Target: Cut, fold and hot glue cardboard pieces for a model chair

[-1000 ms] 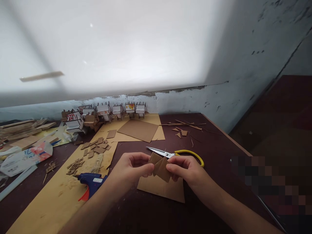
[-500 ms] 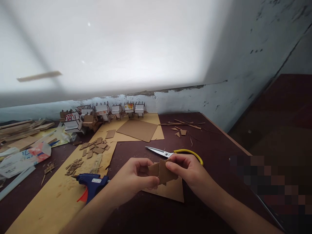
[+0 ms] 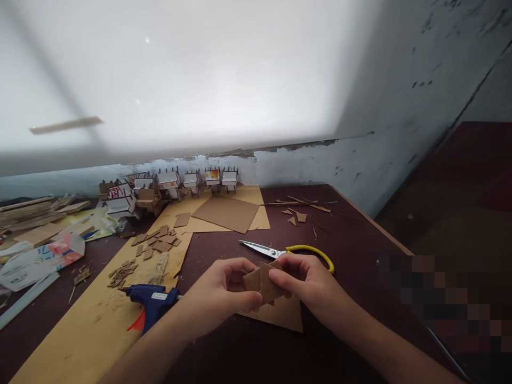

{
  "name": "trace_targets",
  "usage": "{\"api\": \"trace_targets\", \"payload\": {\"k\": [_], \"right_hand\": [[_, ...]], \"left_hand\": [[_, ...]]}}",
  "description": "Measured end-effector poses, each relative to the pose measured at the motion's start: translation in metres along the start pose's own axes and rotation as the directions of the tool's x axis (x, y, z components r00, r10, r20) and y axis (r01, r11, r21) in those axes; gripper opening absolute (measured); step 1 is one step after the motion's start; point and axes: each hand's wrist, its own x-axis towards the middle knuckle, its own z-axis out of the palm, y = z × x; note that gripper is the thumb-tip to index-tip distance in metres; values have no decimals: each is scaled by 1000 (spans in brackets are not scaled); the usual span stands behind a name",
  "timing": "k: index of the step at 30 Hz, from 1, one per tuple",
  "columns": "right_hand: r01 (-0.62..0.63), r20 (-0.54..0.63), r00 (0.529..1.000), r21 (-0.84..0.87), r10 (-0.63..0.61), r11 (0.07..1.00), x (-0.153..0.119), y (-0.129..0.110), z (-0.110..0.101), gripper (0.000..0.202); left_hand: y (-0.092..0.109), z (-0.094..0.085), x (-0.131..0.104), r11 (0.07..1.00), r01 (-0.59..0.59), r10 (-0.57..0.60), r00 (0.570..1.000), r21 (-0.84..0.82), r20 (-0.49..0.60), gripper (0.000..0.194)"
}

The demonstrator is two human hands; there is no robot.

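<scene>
Small cut pieces of brown cardboard (image 3: 270, 288) are pinched between my two hands, one overlapping another. My left hand (image 3: 230, 285) grips their left side with the thumb in front. My right hand (image 3: 302, 277) holds the right side, its thumb pressed on the front face; the fingertips behind are hidden. Beneath the hands lies a larger cardboard sheet (image 3: 286, 316), partly covered by them. Scissors with yellow handles (image 3: 330, 262) rest just beyond my right hand. Left of my left forearm lies a blue glue gun (image 3: 154, 301) with an orange trigger.
Several small cardboard chairs (image 3: 192, 182) stand along the wall. Cut cardboard bits (image 3: 162, 242) lie on the yellow board (image 3: 76, 325). A flat cardboard sheet (image 3: 226, 213) and thin scraps (image 3: 302, 217) are farther back. Wooden strips (image 3: 28, 213) are piled at left.
My right thumb has shifted slightly left across the face of the cardboard pieces. Both hands keep their hold in nearly the same place.
</scene>
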Motion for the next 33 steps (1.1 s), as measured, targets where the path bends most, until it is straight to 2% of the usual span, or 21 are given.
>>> {"api": "trace_targets", "payload": {"k": [4, 6, 7, 8, 9, 10, 12, 13, 14, 16, 18, 20, 23, 25, 29, 31, 33], "right_hand": [[-9, 22, 1000, 22, 8, 1000, 0, 2, 1, 25], [-31, -2, 1000, 42, 31, 999, 0, 4, 3, 29], [-43, -25, 999, 47, 44, 998, 1, 6, 3, 37], [-53, -49, 997, 50, 55, 997, 2, 8, 4, 44], [-59, -67, 996, 58, 63, 997, 3, 9, 4, 50], [-70, -78, 994, 84, 76, 994, 3, 10, 4, 53], [-99, -75, 991, 175, 113, 980, 4, 11, 3, 44], [-120, -70, 988, 237, 140, 964, 4, 10, 2, 37], [-145, -57, 984, 308, 171, 940, 3, 8, 2, 35], [-184, 4, 980, 424, 201, 887, 1, 2, 0, 43], [-193, 75, 981, 464, 179, 865, -1, -3, 0, 47], [-177, 105, 984, 417, 146, 891, -2, -6, -1, 41], [-145, 53, 989, 322, 135, 935, -1, -3, -2, 34], [-115, -1, 993, 258, 119, 959, 0, 1, -2, 36], [-109, -77, 990, 144, 121, 984, 3, 5, -4, 38], [-122, -85, 987, 138, 135, 983, 3, 5, -3, 39], [-133, -89, 985, 144, 147, 981, 4, 4, -2, 39]], "left_hand": [[-1, -1, 2, 997, -48, 50, 998, 67, -37, 19], [-1, -1, 3, 963, -134, 165, 979, 234, -120, 13], [-2, 0, 2, 912, -185, 265, 947, 367, -181, 9], [-2, 1, 1, 823, -234, 398, 887, 518, -232, 7], [-2, 2, 0, 696, -271, 546, 801, 665, -246, 8], [-1, 3, -3, 542, -295, 685, 698, 787, -210, 10], [0, 4, -9, 213, -344, 860, 510, 914, -9, 17], [0, 5, -12, 77, -372, 887, 450, 925, 107, 21], [1, 5, -15, -23, -397, 883, 422, 917, 205, 24], [2, 5, -18, -125, -432, 843, 427, 893, 325, 26], [3, 5, -19, -155, -448, 802, 464, 880, 377, 25], [3, 5, -18, -168, -464, 775, 483, 870, 407, 25], [2, 5, -14, -146, -448, 764, 516, 882, 388, 29], [1, 4, -12, -95, -369, 769, 562, 924, 304, 39], [-1, 4, -10, 144, -227, 721, 691, 963, 55, 66], [-3, 3, -9, 222, -213, 660, 751, 951, 14, 72], [-5, 3, -9, 227, -232, 601, 797, 946, 51, 74]]}}
